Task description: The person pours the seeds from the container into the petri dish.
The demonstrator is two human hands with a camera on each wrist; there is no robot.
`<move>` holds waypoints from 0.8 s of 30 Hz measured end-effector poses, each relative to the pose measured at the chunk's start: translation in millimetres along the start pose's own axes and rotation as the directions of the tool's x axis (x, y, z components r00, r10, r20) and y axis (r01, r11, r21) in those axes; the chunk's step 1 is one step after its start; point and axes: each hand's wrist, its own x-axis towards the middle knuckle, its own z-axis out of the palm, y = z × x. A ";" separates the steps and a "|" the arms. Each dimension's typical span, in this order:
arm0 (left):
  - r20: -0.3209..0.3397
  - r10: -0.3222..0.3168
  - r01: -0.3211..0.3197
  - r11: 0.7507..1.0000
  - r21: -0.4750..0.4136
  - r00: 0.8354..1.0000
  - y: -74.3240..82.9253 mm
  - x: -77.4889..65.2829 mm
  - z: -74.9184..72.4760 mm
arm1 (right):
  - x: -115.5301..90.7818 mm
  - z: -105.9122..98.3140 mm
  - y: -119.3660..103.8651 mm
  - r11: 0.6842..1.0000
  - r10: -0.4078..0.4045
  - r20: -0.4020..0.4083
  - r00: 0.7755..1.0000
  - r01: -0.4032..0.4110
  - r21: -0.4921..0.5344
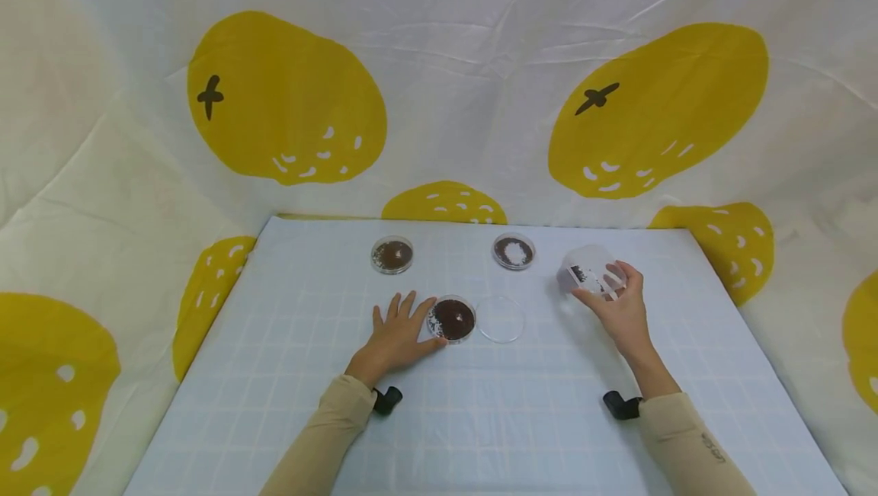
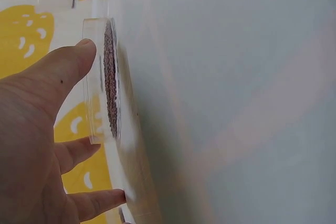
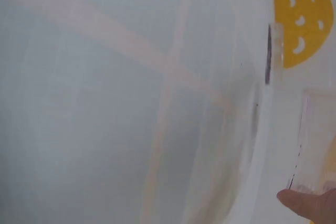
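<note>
My left hand (image 1: 398, 340) lies on the table with thumb and index finger on either side of a round clear petri dish (image 1: 456, 319). Dark brown granules and some white bits fill the dish; in the left wrist view its wall (image 2: 94, 93) sits between thumb and finger. Just right of it lies a clear round lid (image 1: 501, 319). My right hand (image 1: 626, 317) grips a clear plastic tub (image 1: 586, 266), tilted and held up over the table's right side, with a few dark bits inside. The right wrist view catches only the thumb (image 3: 304, 204) at the tub's edge.
Two more petri dishes stand toward the back: one with brown granules (image 1: 392, 255) at left, another with a white heap on brown (image 1: 514, 251) nearer the middle. The pale checked cloth (image 1: 494, 427) covers the table. A patterned curtain (image 1: 466, 115) hangs behind.
</note>
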 end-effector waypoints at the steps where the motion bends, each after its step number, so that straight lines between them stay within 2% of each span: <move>1: -0.002 0.002 -0.002 1.000 -0.005 1.000 0.3 -0.5 -0.3 | 1.0 -1.4 1.2 1.000 0.022 -0.017 1.000 -0.022 -0.002; 5: -0.002 0.004 -0.004 1.000 -0.013 1.000 1.5 -1.6 -1.6 | 5.2 -6.6 4.2 0.995 0.095 -0.070 0.993 -0.094 0.030; 11: -0.003 0.005 -0.005 1.000 -0.008 1.000 0.8 -0.9 -1.4 | 11.8 -12.9 7.1 0.984 0.176 -0.121 0.977 -0.176 0.010; 24: 0.000 0.010 -0.010 1.000 -0.007 1.000 -0.8 -0.1 -0.3 | 21.0 -20.0 22.2 0.962 0.272 -0.152 0.950 -0.274 0.010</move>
